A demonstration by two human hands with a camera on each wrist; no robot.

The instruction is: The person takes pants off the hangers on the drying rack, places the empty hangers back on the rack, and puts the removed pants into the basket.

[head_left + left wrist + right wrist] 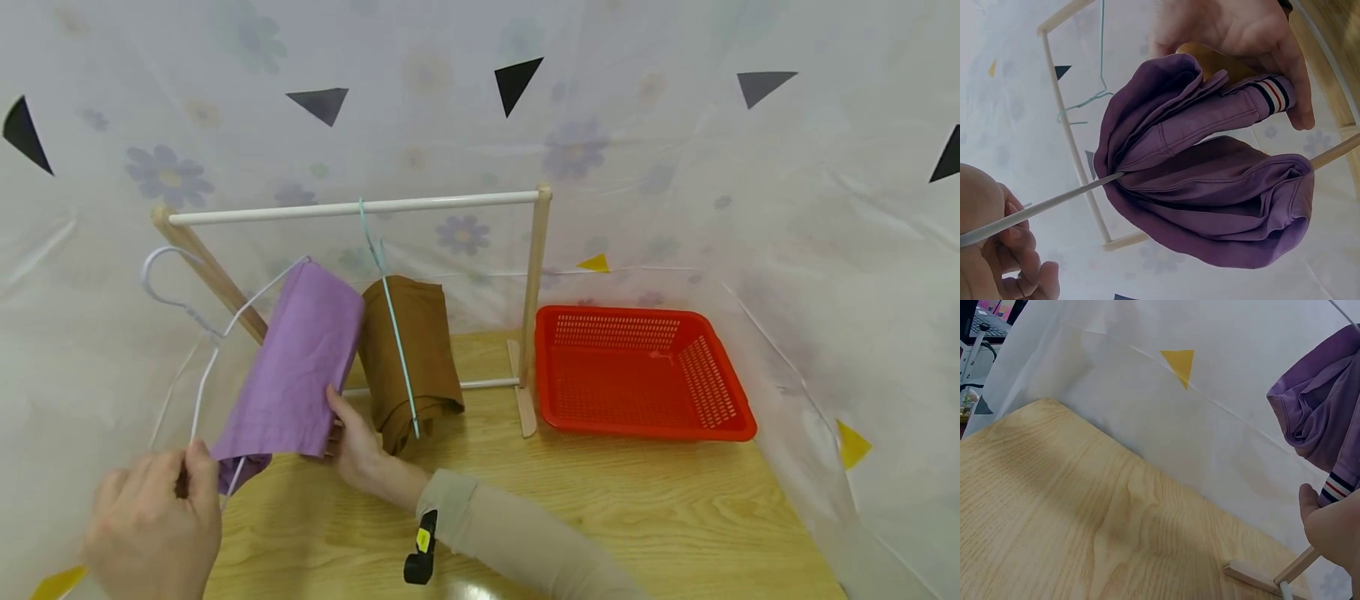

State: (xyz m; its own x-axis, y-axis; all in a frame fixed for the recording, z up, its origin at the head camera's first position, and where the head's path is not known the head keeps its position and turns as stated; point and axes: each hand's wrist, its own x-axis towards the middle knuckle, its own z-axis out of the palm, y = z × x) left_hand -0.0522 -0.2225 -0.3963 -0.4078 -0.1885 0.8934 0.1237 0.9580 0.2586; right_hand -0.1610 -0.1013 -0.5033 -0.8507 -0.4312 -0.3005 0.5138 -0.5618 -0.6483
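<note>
A purple garment (300,367) with a navy, white and red striped trim (1272,95) hangs folded over a white hanger (198,392). My left hand (153,525) grips the hanger's wire at its lower left, with the hook pointing up. At the garment's lower right edge is my right hand (363,446), thumb on the front and fingers behind the cloth. From the left wrist view, the garment's folded layers (1210,194) bunch around the wire, and the right hand holds the striped side. Right of it, a brown garment (412,350) is draped over a light-blue hanger (397,333).
A rack with a white rail (450,202) and wooden posts stands on the wooden table (675,508); the light-blue hanger hooks onto that rail. A red plastic basket (637,431) sits right of the rack. Flower-patterned sheeting (450,100) with black and yellow triangles surrounds the table.
</note>
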